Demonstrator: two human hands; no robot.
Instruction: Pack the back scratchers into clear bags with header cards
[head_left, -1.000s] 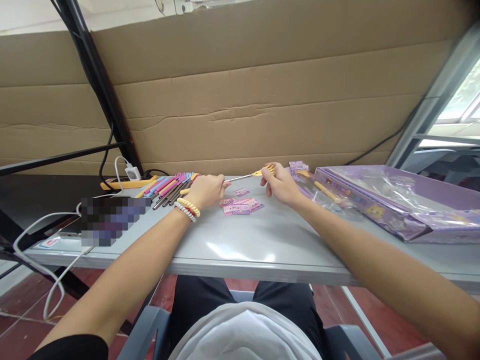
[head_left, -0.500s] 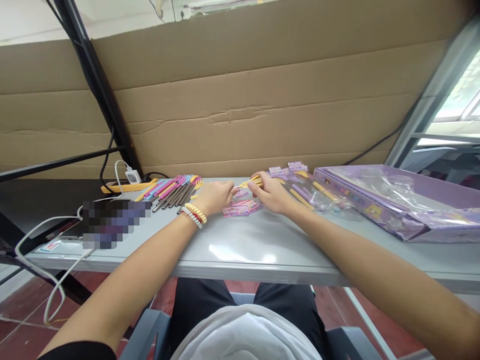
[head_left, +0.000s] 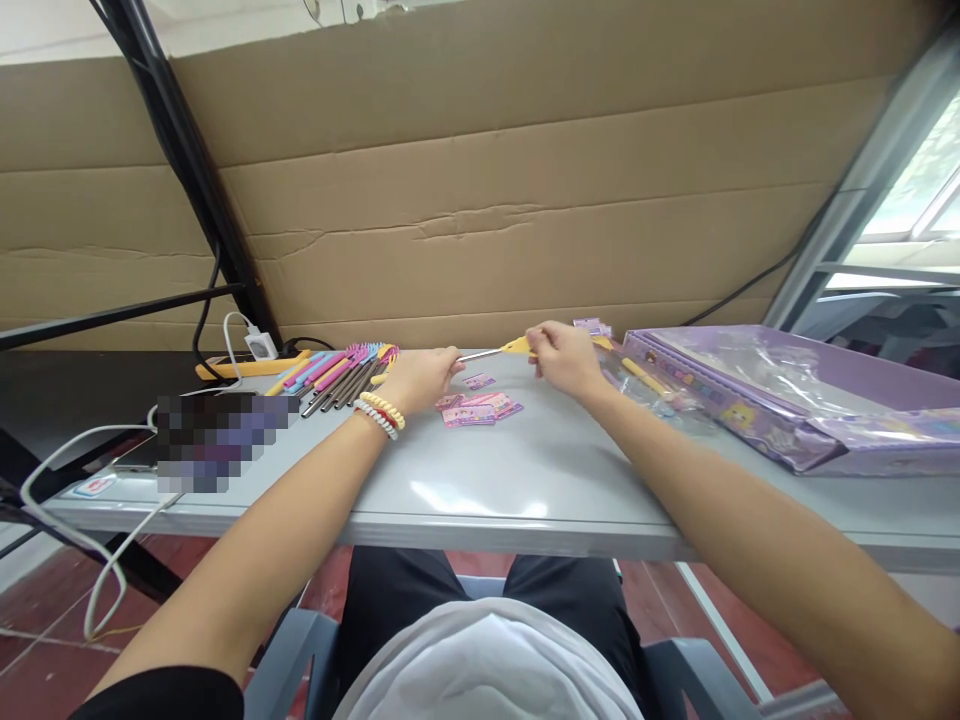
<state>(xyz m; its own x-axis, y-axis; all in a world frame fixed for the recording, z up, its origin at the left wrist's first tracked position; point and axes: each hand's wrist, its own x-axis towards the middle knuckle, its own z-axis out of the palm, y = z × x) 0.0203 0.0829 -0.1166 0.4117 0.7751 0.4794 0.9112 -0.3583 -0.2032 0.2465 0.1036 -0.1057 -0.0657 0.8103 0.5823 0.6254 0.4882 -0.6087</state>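
Observation:
My left hand (head_left: 418, 378) and my right hand (head_left: 562, 356) hold the two ends of a yellow-headed telescopic scratcher (head_left: 499, 351), its thin metal rod stretched out between them above the grey table (head_left: 510, 480). The left fingers are closed on the handle end, the right fingers pinch the yellow claw head. Below the rod lie several small pink and purple cards (head_left: 477, 408). Left of my left hand, a row of similar coloured scratchers (head_left: 337, 372) lies fanned out.
A purple printed box with clear plastic wrap (head_left: 787, 400) sits at the right, with more packed sticks (head_left: 637, 375) beside it. A white charger and cable (head_left: 259, 345) and a blurred item (head_left: 217, 435) lie at the left. Cardboard sheets stand behind the table.
Half a second ago my hands were close together with the rod collapsed; now they have moved apart and the rod is pulled out long again, as it was a second ago.

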